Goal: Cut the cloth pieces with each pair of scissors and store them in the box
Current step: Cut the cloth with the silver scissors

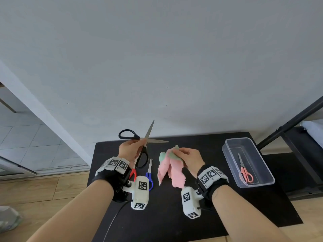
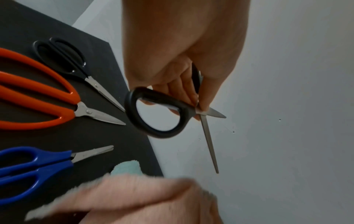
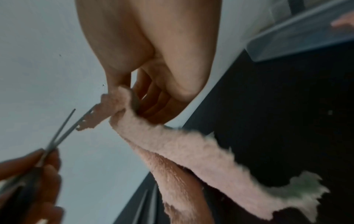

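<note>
My left hand (image 1: 138,145) grips large black-handled scissors (image 1: 145,138) above the black table (image 1: 166,215), blades spread wide and pointing up and right. In the left wrist view the left hand's fingers (image 2: 184,91) curl round one handle of the black-handled scissors (image 2: 159,112). My right hand (image 1: 176,151) pinches the top of a pink and green cloth (image 1: 169,170), which hangs in ragged strips. In the right wrist view the blade tips (image 3: 67,125) stand just left of the cloth (image 3: 191,151). A clear plastic box (image 1: 237,139) at the right holds coral-handled scissors (image 1: 244,170).
Red-handled scissors (image 1: 133,173) and blue-handled scissors (image 1: 149,173) lie on the table under my left wrist. The left wrist view also shows small black scissors (image 2: 72,63) beside them. A black metal frame (image 1: 288,124) rises at the right, and a white wall stands behind the table.
</note>
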A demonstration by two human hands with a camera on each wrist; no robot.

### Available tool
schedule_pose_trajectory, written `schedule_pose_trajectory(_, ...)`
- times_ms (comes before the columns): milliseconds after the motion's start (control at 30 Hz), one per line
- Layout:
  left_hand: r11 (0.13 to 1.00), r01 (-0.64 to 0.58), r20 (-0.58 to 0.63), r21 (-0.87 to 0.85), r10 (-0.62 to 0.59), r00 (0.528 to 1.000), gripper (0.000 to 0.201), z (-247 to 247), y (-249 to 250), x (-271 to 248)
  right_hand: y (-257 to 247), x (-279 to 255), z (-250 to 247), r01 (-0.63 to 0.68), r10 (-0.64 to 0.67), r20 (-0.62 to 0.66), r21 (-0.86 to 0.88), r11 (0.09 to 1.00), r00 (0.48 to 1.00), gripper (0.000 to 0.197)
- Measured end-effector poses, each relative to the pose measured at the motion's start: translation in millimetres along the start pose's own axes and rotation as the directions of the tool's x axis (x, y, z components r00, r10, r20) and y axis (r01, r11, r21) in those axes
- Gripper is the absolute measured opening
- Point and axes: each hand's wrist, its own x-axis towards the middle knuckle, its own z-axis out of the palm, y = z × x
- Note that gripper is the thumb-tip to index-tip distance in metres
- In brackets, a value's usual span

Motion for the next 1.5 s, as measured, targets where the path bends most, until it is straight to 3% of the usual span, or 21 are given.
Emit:
schedule_pose_trajectory(167, 0.999, 0.032, -0.002, -0.022, -0.032, 0.999, 0.011, 6.9, -15.2, -3.2, 2.8, -1.6, 31.3, -0.080, 0.047, 0.103, 0.341, 0.937, 0.994, 0.022)
schedule_pose_trajectory(367, 0.995, 0.059, 0.020, -0.081, -0.058, 0.998, 0.012, 5.4, -26.3, -8.5, 4.4, -4.9, 50.0, -0.086, 0.026, 0.128, 0.491, 0.867, 0.991, 0.018)
schedule_pose_trajectory(700, 0.994, 0.079, 0.098, -0.080, -0.071, 0.993, 0.014, 7.7, -30.1, -21.3, 4.9, -9.4, 65.0, -0.084, 0.014, 0.143, 0.497, 0.864, 0.990, 0.012)
schedule_pose_trajectory(900, 0.996, 0.063, 0.126, -0.062, -0.055, 0.991, 0.011, 9.3, -27.4, -23.0, 4.4, -9.0, 68.4, -0.050, 0.026, 0.059, 0.458, 0.887, 0.998, 0.007)
schedule_pose_trajectory(1100, 0.999, -0.015, 0.100, 0.032, 0.011, 0.995, 0.002, 9.3, -24.8, -23.6, 7.0, -6.4, 63.8, -0.025, 0.021, 0.016, 0.396, 0.918, 1.000, 0.009)
schedule_pose_trajectory(1500, 0.990, -0.015, 0.049, 0.138, 0.009, 0.999, 0.004, 2.1, -18.0, -9.5, 3.3, -1.1, 46.3, -0.008, 0.005, 0.010, 0.356, 0.934, 1.000, 0.015)
